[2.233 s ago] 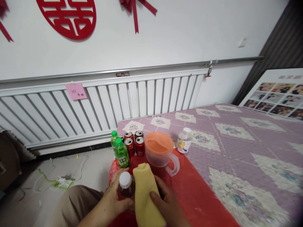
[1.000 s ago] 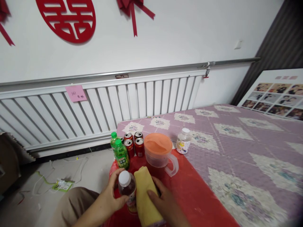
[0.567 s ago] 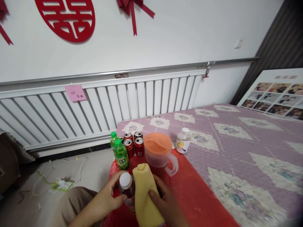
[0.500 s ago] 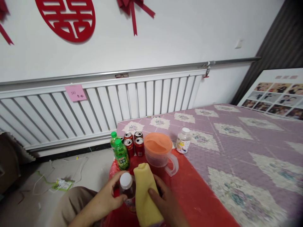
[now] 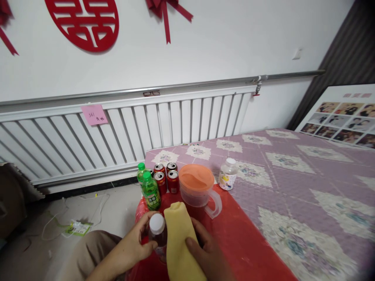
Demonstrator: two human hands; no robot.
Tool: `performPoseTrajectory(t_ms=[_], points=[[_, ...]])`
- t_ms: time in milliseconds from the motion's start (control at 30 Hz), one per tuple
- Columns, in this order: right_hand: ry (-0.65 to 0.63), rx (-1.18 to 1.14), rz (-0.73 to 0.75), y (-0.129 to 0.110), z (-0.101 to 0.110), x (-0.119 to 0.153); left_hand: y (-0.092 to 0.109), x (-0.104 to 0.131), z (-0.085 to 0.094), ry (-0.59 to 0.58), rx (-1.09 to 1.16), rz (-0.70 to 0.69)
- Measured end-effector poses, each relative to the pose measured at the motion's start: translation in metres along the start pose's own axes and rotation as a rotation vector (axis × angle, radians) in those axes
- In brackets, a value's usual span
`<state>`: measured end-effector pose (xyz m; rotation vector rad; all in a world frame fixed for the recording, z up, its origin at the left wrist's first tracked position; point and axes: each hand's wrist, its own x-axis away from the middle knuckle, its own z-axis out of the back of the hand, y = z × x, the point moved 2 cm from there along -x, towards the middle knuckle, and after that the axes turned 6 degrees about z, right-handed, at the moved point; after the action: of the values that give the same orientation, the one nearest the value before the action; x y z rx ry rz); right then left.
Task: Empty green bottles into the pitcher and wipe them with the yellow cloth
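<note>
My left hand (image 5: 131, 246) has a white-capped clear plastic bottle (image 5: 157, 224) and my right hand (image 5: 206, 248) grips a folded yellow cloth (image 5: 180, 242), both over the red plastic-covered worktop's (image 5: 246, 238) near end, so a careless forward nudge could knock the nearer green plastic bottle (image 5: 151, 194) off the left edge.

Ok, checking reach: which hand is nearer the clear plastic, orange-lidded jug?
Right. The right hand, on yellow cloth, is in front of the jug; the left hand, around a white-capped bottle, is farther left.

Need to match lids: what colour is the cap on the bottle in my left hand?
White, head view.
</note>
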<state>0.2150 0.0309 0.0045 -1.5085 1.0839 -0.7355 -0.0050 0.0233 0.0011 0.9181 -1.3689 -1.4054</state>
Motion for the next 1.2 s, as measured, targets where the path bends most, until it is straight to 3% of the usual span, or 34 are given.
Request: performPoseTrajectory(t_ms=[367,633,833,1067,1200], points=[[-0.270,0.034,-0.126,-0.017,0.007,0.015,0.004,0.001,-0.001,-0.007,-0.033,0.002],[-0.308,0.074,-0.257,-0.014,0.012,0.025,0.003,0.000,0.000,-0.008,-0.013,0.003],[-0.217,-0.082,-0.092,-0.007,0.016,0.013,0.007,0.000,0.000,-0.053,-0.019,0.041],[0.031,0.051,-0.108,0.021,0.019,-0.006,0.017,-0.002,-0.001,-0.086,-0.051,0.062],[0.081,0.155,-0.115,0.027,0.021,-0.010,0.007,0.002,-0.003,-0.004,-0.184,0.048]])
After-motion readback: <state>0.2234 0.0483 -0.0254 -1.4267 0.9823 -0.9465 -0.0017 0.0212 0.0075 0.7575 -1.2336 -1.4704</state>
